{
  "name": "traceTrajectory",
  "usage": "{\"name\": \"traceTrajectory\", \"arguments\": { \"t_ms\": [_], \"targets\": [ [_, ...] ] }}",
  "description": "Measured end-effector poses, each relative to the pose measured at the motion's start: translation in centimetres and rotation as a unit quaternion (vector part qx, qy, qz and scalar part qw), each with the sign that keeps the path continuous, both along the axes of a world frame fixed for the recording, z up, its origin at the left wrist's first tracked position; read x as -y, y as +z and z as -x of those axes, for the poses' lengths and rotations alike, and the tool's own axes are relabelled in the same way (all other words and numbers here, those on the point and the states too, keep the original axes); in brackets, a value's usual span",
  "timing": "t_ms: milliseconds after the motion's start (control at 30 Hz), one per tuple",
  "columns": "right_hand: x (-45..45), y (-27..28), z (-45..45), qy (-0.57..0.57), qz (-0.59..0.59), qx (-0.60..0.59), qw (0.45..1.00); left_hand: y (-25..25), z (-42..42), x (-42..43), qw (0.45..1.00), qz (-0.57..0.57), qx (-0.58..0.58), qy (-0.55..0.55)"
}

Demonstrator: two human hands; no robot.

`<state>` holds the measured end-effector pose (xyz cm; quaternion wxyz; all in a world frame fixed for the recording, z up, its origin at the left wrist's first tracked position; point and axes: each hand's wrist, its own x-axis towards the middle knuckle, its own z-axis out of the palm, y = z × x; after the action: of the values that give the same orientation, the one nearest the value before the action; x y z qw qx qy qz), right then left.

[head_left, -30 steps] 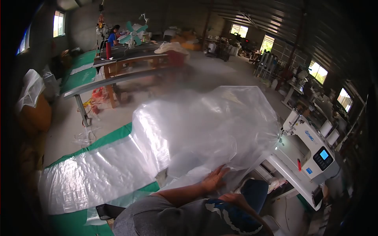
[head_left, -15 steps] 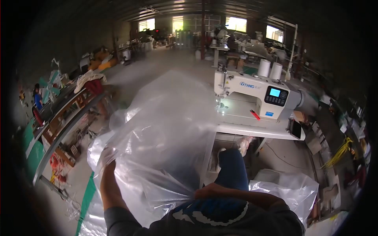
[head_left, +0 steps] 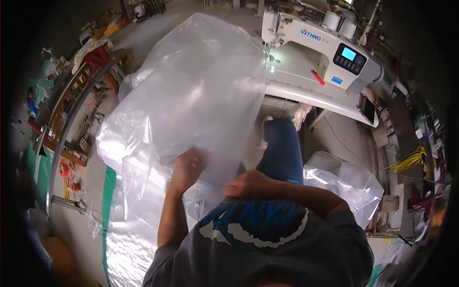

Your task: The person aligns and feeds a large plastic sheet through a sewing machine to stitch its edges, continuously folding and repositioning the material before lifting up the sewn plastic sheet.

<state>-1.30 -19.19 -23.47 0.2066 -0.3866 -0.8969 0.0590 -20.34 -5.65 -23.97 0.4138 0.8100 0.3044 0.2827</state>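
Observation:
A large translucent plastic sheet point(head_left: 191, 91) spreads over my lap, and its far right edge reaches the sewing machine near the needle. My right hand point(head_left: 248, 184) is closed on the sheet's near edge, close to my belly. Above the sheet, my left hand point(head_left: 190, 165) is bent at the wrist, its fingers smeared by motion, so I cannot see whether it grips anything. The white sewing machine point(head_left: 306, 38) has a lit screen and a light shining at its needle.
Red thread snips point(head_left: 317, 77) and a phone point(head_left: 367, 109) lie on the machine table point(head_left: 306, 93). Two white thread cones point(head_left: 340, 24) stand behind. More plastic film point(head_left: 346, 191) is bunched at my right. A metal rail point(head_left: 71, 119) runs along the left.
My left hand has left the sheet's left side and moved right, nearer my right hand. My view has tilted down. The right hand stays close to my body.

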Motion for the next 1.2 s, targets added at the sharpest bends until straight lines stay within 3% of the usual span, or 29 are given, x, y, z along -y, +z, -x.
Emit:
{"name": "traceTrajectory", "arguments": {
  "t_ms": [67, 167, 300, 367, 467, 533, 700, 800, 933, 1033, 1100, 1133, 1200],
  "targets": [
    [0.1, 0.0, 0.0, -0.007, -0.009, 0.010, 1.000, -0.3, -2.9, 0.9, 0.991, -0.121, 0.025, 0.048],
    [0.2, -0.2, -0.2, -0.006, -0.014, 0.028, 0.999, -0.8, -4.9, 0.2, 0.979, -0.125, 0.011, 0.160],
    [0.2, 0.5, 0.0, 0.000, -0.021, 0.009, 1.000, -2.7, -4.1, -1.2, 0.991, -0.052, -0.095, 0.078],
    [-0.1, 0.1, 0.3, -0.004, -0.040, 0.028, 0.999, -2.9, -4.1, -1.3, 0.981, -0.120, -0.140, 0.066],
    [-0.7, -0.1, 0.7, 0.007, -0.027, 0.065, 0.998, -4.9, -4.5, -1.5, 0.984, -0.137, -0.099, 0.059],
    [-1.0, -0.5, 0.9, 0.018, -0.038, -0.011, 0.999, -5.1, -4.1, -0.9, 0.986, -0.117, -0.109, 0.054],
    [-1.1, -1.1, 1.0, 0.017, -0.025, 0.004, 1.000, -5.7, -4.5, 0.2, 0.988, -0.095, -0.119, 0.034],
    [-1.3, -1.7, 1.4, 0.013, 0.012, -0.020, 1.000, -7.8, -4.9, 0.9, 0.988, 0.109, 0.063, -0.083],
    [-1.2, -1.7, 0.9, 0.016, 0.027, -0.039, 0.999, -7.7, -4.8, 1.4, 0.991, 0.058, 0.073, -0.100],
    [-1.2, -2.0, 0.7, 0.022, 0.012, -0.043, 0.999, -7.1, -4.5, 1.4, 0.981, 0.137, 0.087, -0.107],
    [-1.2, -2.0, 0.8, 0.031, -0.004, -0.042, 0.999, -6.7, -4.3, 1.2, 0.990, 0.022, 0.070, -0.121],
    [-1.2, -1.9, 0.8, 0.026, 0.014, -0.022, 0.999, -6.3, -4.4, 1.2, 0.990, 0.020, 0.070, -0.120],
    [-1.4, -2.0, 0.9, 0.026, 0.029, -0.003, 0.999, -5.8, -4.2, 1.4, 0.984, 0.152, 0.061, -0.076]
  ]
}}
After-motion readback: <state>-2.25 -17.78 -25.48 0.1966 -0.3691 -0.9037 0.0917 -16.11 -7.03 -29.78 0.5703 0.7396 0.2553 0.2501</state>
